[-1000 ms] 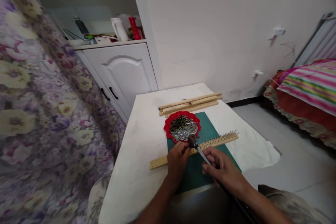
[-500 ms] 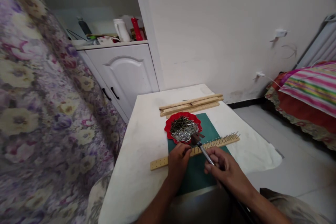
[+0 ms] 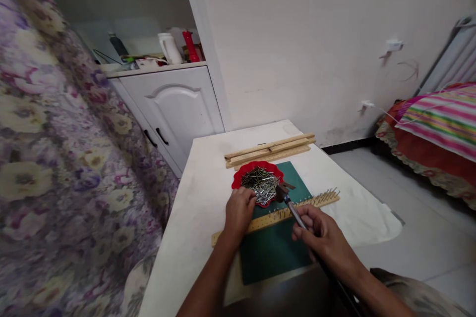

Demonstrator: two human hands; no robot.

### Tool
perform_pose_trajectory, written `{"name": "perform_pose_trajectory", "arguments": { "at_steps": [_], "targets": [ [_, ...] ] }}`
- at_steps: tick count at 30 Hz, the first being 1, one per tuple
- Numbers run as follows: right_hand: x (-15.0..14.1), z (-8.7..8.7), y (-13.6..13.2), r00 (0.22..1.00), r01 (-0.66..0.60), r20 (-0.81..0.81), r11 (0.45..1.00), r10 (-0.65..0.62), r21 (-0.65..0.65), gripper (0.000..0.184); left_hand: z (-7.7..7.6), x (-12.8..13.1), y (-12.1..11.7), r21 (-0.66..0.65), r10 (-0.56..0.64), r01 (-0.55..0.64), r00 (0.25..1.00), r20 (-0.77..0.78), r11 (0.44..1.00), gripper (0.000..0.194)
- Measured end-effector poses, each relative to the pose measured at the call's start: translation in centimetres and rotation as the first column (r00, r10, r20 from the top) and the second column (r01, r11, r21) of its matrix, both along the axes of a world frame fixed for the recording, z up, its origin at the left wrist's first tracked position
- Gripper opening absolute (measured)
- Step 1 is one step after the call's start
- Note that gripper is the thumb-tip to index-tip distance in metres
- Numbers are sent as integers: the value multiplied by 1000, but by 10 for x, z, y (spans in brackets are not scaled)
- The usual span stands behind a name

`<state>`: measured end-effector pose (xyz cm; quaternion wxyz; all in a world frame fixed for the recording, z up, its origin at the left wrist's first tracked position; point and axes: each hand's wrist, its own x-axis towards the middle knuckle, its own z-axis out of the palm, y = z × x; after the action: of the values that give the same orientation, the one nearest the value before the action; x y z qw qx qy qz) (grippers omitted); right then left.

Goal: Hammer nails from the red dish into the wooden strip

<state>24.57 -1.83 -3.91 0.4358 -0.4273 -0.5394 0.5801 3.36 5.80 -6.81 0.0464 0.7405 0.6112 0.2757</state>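
Note:
My left hand [image 3: 238, 212] reaches over the near left rim of a red scalloped bowl [image 3: 238, 179]. Its fingers are curled together at the edge of a heap of nails [image 3: 262, 182], and whatever they pinch is hidden. My right hand [image 3: 322, 233] is wrapped round the shaft of a hammer [image 3: 295, 213], whose head hangs beside the bowl's right side. Below the bowl, a narrow wooden strip [image 3: 260, 223] lies slantwise over a green mat [image 3: 275, 257]. Rows of nails stand in its right part; its left part shows small holes.
Several wooden strips [image 3: 269, 148] lie behind the bowl on the white-covered table [image 3: 189, 223]. A floral curtain [image 3: 74, 158] hangs at the left, near a white cabinet [image 3: 178, 109]. At the right is a bed with a striped cover [image 3: 442, 114].
My left hand has moved from the wooden strip up and left to the bowl's edge, uncovering more of the strip. The hammer, in my right hand, has shifted slightly right.

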Motion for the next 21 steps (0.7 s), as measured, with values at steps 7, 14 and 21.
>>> {"name": "perform_pose_trajectory", "arguments": {
  "at_steps": [7, 14, 21],
  "targets": [
    [-1, 2, 0, 1000, -1, 9, 1000, 1, -8, 14, -1, 11, 18, -110, -3, -17, 985, -175, 994, 9],
    [-1, 1, 1, 1000, 7, 6, 1000, -7, -23, 16, 3, 12, 18, -183, 5, -34, 988, -157, 982, 7],
    [-2, 1, 2, 1000, 1, 4, 1000, -1, -8, 14, 2, 10, 15, -146, -27, 14, 996, -85, 989, 5]
  ]
}}
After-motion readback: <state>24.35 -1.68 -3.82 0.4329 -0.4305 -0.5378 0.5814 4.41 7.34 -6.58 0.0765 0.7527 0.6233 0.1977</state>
